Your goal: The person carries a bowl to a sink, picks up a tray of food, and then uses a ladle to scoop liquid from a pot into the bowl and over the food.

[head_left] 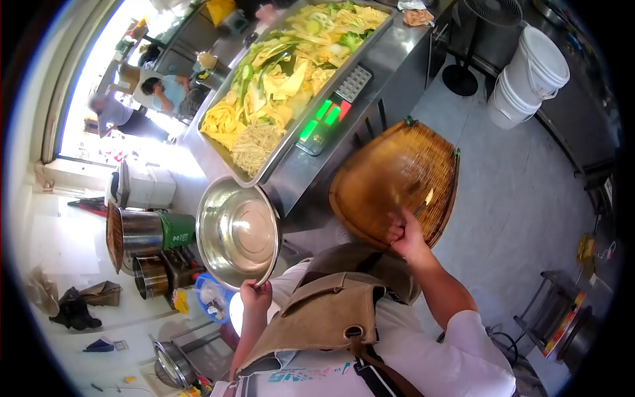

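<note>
No readable text: print on the shirt (pixel 311 376) and green bin (pixel 178 229) blurs

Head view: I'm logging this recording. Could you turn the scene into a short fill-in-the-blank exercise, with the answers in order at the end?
1. Of bowl and basket, the left hand grips the ____.
2. Of those same two, the right hand is nearer the ____.
3. The lit panels on the keypad device beside the tray glow ____.
4. The two stacked buckets are coloured ____.

Missing words: bowl; basket; green; white.
</note>
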`<state>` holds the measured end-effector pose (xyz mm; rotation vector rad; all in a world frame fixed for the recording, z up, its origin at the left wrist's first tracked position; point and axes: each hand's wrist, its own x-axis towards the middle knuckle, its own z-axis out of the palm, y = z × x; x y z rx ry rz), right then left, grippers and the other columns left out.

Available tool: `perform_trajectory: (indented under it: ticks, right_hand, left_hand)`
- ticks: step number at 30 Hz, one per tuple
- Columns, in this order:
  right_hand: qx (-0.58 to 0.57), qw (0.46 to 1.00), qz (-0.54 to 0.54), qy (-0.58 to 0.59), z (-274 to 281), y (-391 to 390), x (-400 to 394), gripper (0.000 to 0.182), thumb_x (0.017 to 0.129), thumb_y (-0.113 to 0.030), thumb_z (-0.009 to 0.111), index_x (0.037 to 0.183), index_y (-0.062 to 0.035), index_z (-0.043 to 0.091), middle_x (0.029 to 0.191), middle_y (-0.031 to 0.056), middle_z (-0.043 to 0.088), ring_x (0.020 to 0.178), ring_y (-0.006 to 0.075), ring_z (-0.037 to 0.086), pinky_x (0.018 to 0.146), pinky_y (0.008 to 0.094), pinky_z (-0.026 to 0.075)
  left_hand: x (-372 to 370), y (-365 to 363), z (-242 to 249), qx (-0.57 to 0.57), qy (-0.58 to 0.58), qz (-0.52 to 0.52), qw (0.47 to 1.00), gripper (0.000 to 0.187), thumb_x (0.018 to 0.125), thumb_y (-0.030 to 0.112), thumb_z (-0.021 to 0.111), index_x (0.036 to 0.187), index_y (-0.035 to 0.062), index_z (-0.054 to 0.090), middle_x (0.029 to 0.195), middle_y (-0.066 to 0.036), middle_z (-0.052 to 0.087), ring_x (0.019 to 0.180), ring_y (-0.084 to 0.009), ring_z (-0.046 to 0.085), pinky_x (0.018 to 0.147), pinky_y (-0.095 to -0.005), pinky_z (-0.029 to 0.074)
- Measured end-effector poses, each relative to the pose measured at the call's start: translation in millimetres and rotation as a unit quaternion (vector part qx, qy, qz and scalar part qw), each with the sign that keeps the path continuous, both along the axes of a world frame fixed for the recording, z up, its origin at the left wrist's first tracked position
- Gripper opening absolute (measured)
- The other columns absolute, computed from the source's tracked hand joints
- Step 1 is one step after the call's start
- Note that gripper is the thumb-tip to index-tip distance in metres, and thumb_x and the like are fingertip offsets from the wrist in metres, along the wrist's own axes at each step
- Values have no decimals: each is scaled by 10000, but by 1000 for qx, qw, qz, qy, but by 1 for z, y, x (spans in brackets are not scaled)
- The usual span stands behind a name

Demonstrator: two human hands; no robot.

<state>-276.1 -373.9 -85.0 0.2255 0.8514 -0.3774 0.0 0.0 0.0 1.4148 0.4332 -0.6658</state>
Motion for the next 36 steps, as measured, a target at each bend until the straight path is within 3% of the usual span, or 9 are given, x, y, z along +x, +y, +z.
perform_trajectory:
  ticks: [6,8,11,14,30,33,36]
  right_hand:
    - [18,1000,-4,17,-4,-3,6,345,893,-405,505,860,-64,549,573,-59,386,444,89,310,442,246,257]
    - [10,1000,0,17,-8,-11,11,342,897,-398,500,861,-61,548,577,-58,389,447,89,310,442,247,258]
    - [11,1000,-2,18,-11,-14,14,338,899,-389,503,860,-56,545,578,-58,389,454,89,314,443,249,260]
    - [13,1000,1,24,-10,-15,16,335,898,-384,510,863,-52,543,577,-55,386,461,87,321,442,247,260]
    - [31,999,-2,37,-13,-20,17,281,887,-337,523,828,-63,545,570,-49,395,461,92,326,441,252,258]
    - [26,998,5,49,-12,-19,18,278,888,-333,521,832,-61,545,570,-52,391,461,90,325,441,250,259]
    - [23,999,9,48,-14,-17,19,270,886,-326,522,833,-62,543,572,-55,394,460,88,327,442,247,260]
  left_hand:
    - [-3,-10,10,17,30,33,999,46,686,73,493,729,58,486,679,-52,553,601,-198,547,584,-304,480]
    - [10,0,-10,-7,64,44,997,79,687,69,486,762,46,497,714,-62,570,629,-204,563,593,-307,490]
    - [-5,-35,21,-36,118,164,979,134,688,63,477,813,25,505,776,-83,590,679,-225,588,614,-318,505]
    - [2,-29,11,-41,147,184,971,161,692,61,467,841,14,506,812,-99,596,706,-244,601,626,-321,515]
    - [4,-32,15,-45,181,162,969,181,721,86,457,881,7,493,832,-101,584,705,-242,572,645,-338,494]
    - [11,-14,4,-66,197,124,970,186,721,90,460,883,10,499,841,-103,591,717,-241,577,644,-339,494]
    - [6,-15,8,-45,139,76,986,181,712,91,470,876,20,500,843,-94,591,716,-238,576,640,-335,492]
